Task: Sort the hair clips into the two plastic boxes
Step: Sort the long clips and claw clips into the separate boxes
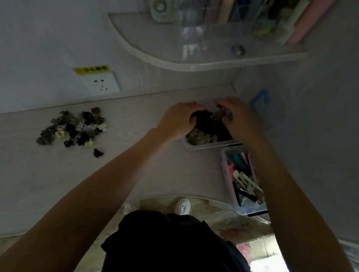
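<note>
A pile of small claw hair clips [75, 128], black, brown and cream, lies on the pale desk at the left. A clear plastic box [197, 146] holding dark and brown claw clips sits at the far middle. My left hand [177, 121] and my right hand [238, 119] are both over this box, fingers curled around a heap of clips [209, 122] in it. A second clear box [227, 178] with long flat clips in pink, teal, cream and black stands near the desk's right front edge, partly hidden by my right forearm.
A wall socket [100, 83] with a yellow label sits on the back wall. A curved shelf [161, 59] above carries a clear organizer and rolled papers. A blue hook [261, 100] is on the right wall. The desk's front edge curves inward near my body.
</note>
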Tool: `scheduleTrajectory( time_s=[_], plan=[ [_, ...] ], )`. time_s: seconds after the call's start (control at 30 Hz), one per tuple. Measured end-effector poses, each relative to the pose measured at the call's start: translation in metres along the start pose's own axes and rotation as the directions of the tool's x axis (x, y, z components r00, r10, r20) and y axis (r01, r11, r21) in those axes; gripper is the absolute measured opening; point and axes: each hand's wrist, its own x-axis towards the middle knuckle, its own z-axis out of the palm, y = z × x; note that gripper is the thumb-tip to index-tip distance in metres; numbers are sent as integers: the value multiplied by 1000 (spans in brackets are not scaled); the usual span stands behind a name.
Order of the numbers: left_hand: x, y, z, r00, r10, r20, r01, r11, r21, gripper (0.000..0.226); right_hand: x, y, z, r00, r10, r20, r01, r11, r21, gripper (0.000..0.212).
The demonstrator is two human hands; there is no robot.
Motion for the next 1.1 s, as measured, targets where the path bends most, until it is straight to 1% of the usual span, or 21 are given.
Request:
scheduleTrajectory(
  time_s=[0.1, 0.17, 0.27, 0.3, 0.37, 0.43, 0.5, 0.53, 0.6, 0.63, 0.67, 0.73, 0.8, 0.83, 0.87, 0.9, 1.0, 1.03, 1.1],
  plan=[
    [-8, -4, -3, 1000, 21, -8, -21, 1000, -11, 38, -4, -1, 3, 999, -39, 5, 39, 999, 9, 50],
    [-14, -8, -6, 996, 41, -73, -45, 998, -54, 35, -8, -2, 7, 998, -49, -27, 50, 999, 22, 48],
    [-30, -17, -11, 979, 66, -195, -85, 993, -88, 31, -14, -13, 14, 990, -35, -139, 41, 999, 35, 37],
    [-36, -22, -14, 968, 61, -244, -87, 992, -96, 30, -16, -19, 17, 983, -40, -182, 45, 999, 25, 33],
    [-54, -36, -22, 936, 4, -352, -58, 988, -141, 26, -23, -40, 29, 968, -91, -232, 94, 996, 4, 27],
    [-79, -57, -31, 899, -70, -432, 0, 987, -160, 24, -29, -69, 49, 964, -159, -213, 169, 985, 29, 25],
    [-106, -81, -37, 866, -140, -481, 80, 986, -144, 25, -33, -94, 73, 964, -222, -147, 232, 971, 54, 25],
    [-123, -101, -41, 843, -192, -503, 145, 981, -131, 23, -32, -109, 92, 965, -249, -86, 255, 965, 67, 25],
    [-155, -141, -46, 800, -288, -527, 289, 954, -84, 22, -29, -131, 126, 963, -260, 77, 255, 964, 74, 29],
    [-171, -164, -50, 784, -349, -514, 381, 924, -46, 29, -26, -141, 146, 954, -249, 165, 241, 968, 64, 35],
    [-186, -187, -53, 768, -419, -485, 478, 879, -3, 42, -24, -149, 165, 941, -217, 259, 212, 976, 46, 45],
    [-208, -224, -64, 704, -582, -407, 644, 765, 21, 72, -20, -162, 199, 904, -125, 408, 142, 990, -13, 71],
    [-222, -248, -79, 625, -718, -308, 745, 666, -42, 92, -15, -176, 226, 892, -73, 446, 112, 992, -62, 89],
    [-224, -256, -84, 613, -750, -248, 760, 646, -76, 99, -11, -179, 235, 900, -67, 430, 112, 991, -80, 93],
    [-225, -263, -92, 617, -761, -198, 760, 642, -101, 103, -5, -185, 244, 909, -70, 410, 119, 988, -95, 96],
    [-223, -268, -96, 638, -753, -164, 746, 656, -111, 106, 2, -189, 248, 914, -76, 397, 129, 986, -107, 99],
    [-212, -284, -106, 749, -656, -95, 652, 755, -74, 112, 24, -199, 254, 916, -99, 388, 162, 978, -134, 106],
    [-207, -284, -106, 786, -615, -66, 613, 789, -51, 113, 28, -200, 254, 922, -109, 372, 174, 974, -144, 104],
    [-197, -283, -106, 842, -540, -8, 540, 842, -10, 112, 28, -206, 258, 939, -119, 322, 176, 972, -156, 91]
  ],
)
